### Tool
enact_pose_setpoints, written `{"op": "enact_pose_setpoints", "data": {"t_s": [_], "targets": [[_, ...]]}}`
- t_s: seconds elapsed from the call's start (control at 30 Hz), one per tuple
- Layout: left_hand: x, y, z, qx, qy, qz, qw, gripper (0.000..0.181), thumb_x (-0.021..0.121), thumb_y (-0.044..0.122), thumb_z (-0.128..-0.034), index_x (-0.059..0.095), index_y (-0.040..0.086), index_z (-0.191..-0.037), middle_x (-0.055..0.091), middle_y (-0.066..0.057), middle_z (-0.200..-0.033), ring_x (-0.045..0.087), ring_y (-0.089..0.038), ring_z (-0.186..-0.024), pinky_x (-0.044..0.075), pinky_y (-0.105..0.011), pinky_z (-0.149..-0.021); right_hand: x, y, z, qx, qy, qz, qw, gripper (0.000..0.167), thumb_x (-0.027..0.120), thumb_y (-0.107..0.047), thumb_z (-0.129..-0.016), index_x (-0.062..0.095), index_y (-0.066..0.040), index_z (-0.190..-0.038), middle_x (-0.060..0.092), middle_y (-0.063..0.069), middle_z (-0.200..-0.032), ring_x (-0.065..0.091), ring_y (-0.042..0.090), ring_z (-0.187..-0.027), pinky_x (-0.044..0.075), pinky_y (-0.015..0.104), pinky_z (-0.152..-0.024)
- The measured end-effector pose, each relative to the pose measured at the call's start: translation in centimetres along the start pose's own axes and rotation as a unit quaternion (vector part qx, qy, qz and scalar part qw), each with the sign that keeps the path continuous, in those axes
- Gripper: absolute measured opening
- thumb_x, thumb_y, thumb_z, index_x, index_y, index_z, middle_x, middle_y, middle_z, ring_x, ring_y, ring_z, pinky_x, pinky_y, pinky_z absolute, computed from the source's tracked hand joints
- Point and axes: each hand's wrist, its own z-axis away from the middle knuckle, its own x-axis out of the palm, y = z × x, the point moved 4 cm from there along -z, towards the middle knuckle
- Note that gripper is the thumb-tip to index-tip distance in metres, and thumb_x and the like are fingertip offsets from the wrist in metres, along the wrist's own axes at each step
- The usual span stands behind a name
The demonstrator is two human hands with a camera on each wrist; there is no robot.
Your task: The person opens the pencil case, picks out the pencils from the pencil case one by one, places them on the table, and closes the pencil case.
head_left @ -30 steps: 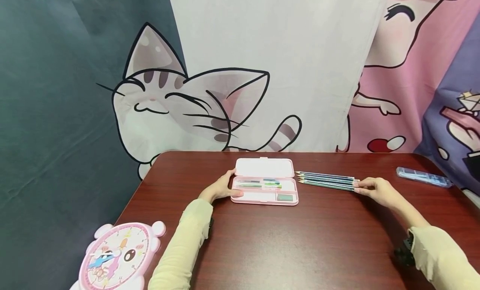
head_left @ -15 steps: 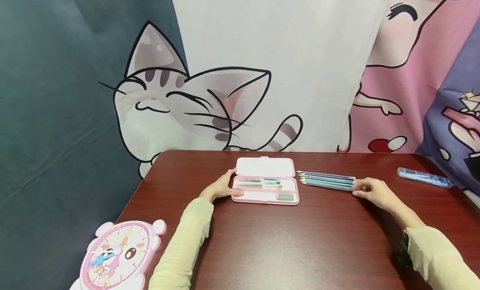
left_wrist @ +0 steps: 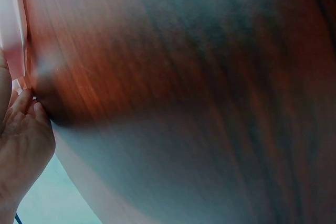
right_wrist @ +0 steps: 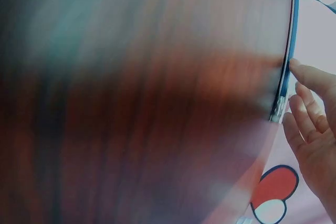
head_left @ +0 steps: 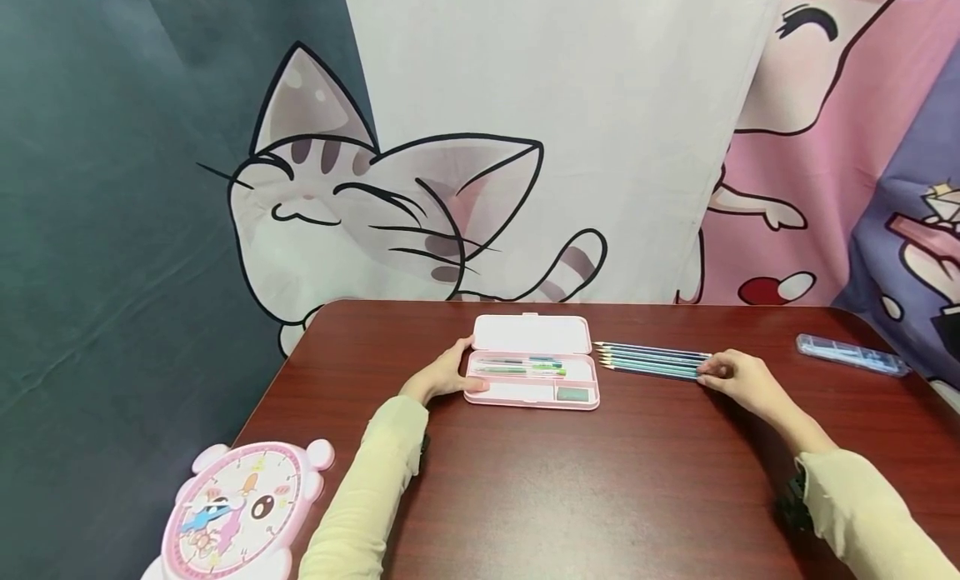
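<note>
In the head view a pink pencil case (head_left: pixel 532 402) lies with its white-lined lid (head_left: pixel 531 334) folded back. Slim pens (head_left: pixel 521 367) and a grey-green eraser (head_left: pixel 573 394) lie inside it. My left hand (head_left: pixel 447 372) holds the case's left end, thumb over the front-left rim and fingers at the outer side. Just right of the case, several blue and green pencils (head_left: pixel 652 362) lie side by side, sharpened tips pointing left. My right hand (head_left: pixel 738 382) grips their right ends between thumb and fingers. In the right wrist view the thumb touches a blue pencil (right_wrist: pixel 295 19).
At the right back of the brown table (head_left: pixel 570 488) lies a clear blue-tinted case (head_left: pixel 852 354). A pink cartoon clock (head_left: pixel 236 513) stands at the front left. Behind the table hangs a printed cat curtain (head_left: pixel 420 222).
My right hand has shifted a little left along the pencil ends, and the pencils lie closer together. The left hand and the pencil case stay put.
</note>
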Motion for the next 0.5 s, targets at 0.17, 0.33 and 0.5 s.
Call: {"op": "enact_pose_setpoints", "data": {"t_s": [0.17, 0.33, 0.5], "targets": [[0.0, 0.0, -0.1, 0.002, 0.001, 0.003, 1.0000, 0.095, 0.077, 0.028, -0.0728, 0.019, 0.010, -0.146, 0.025, -0.012, -0.149, 0.021, -0.026, -0.139, 0.020, -0.043, -0.113, 0.8, -1.1, -0.9, -0.007, -0.001, -0.018, 0.9998, 0.008, 0.074, -0.005, -0.072, 0.067, -0.006, -0.077, 0.061, 0.004, -0.073, 0.044, -0.003, -0.064, 0.040, 0.020, -0.057], [0.0, 0.0, 0.1, -0.006, -0.003, 0.005, 1.0000, 0.095, 0.076, 0.031, -0.0734, 0.018, 0.011, -0.146, 0.024, -0.011, -0.150, 0.020, -0.026, -0.139, 0.019, -0.044, -0.113, 2.2, -2.7, -2.1, -0.001, -0.014, -0.039, 0.9991, 0.009, 0.073, -0.008, -0.074, 0.068, -0.004, -0.081, 0.063, 0.005, -0.073, 0.048, 0.000, -0.064, 0.042, 0.021, -0.059], [-0.3, 0.0, 0.3, 0.005, -0.002, 0.012, 0.9999, 0.092, 0.074, 0.033, -0.0758, 0.018, 0.012, -0.146, 0.025, -0.010, -0.150, 0.022, -0.026, -0.138, 0.021, -0.045, -0.112, 4.2, -5.0, -4.3, 0.043, -0.055, -0.097, 0.9928, 0.022, 0.068, -0.018, -0.082, 0.068, 0.000, -0.095, 0.069, 0.013, -0.085, 0.056, 0.004, -0.070, 0.045, 0.021, -0.064]]}}
